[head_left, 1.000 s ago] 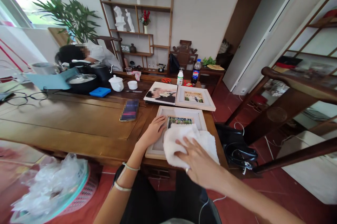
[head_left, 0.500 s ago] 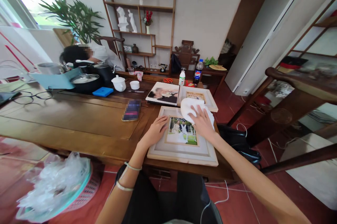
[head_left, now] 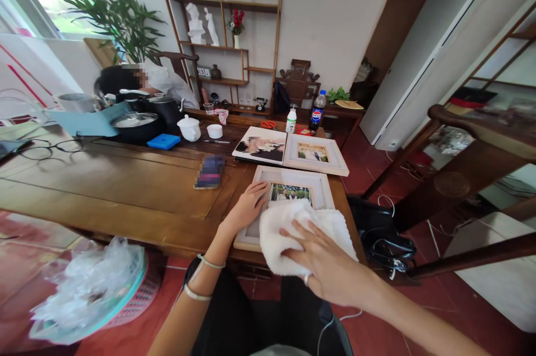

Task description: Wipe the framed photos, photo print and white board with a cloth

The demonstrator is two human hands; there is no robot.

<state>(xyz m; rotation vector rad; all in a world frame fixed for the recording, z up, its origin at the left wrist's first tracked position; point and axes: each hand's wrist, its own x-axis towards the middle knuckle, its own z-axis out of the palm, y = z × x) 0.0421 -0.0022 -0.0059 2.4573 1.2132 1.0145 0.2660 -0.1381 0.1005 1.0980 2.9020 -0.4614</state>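
Observation:
A light wooden picture frame [head_left: 322, 177] with a wedding photo [head_left: 290, 193] lies flat at the near edge of the table. My left hand [head_left: 250, 203] rests on the frame's left side, its fingers stretched out flat. In my right hand [head_left: 314, 253] is a thick white cloth [head_left: 278, 227], pressed over the frame's lower right part, with the fingers spread on top. The cloth hides the lower half of the photo and the frame's near right corner. Just behind, a second framed photo [head_left: 335, 152] and a photo album [head_left: 260, 145] lie side by side.
Left of the frame lies a phone [head_left: 210, 171]. Farther back stand a white spray bottle [head_left: 291, 120], a cola bottle [head_left: 317, 113], orange scissors [head_left: 268, 124] and a white lidded pot [head_left: 189, 128]. A plastic basket [head_left: 134, 294] holds clear bags on the floor. Another person [head_left: 161, 80] leans on the table's far side.
My right hand has drawn the cloth from the frame's upper right corner down towards me, over the lower part of the photo. My left hand has stayed on the left side.

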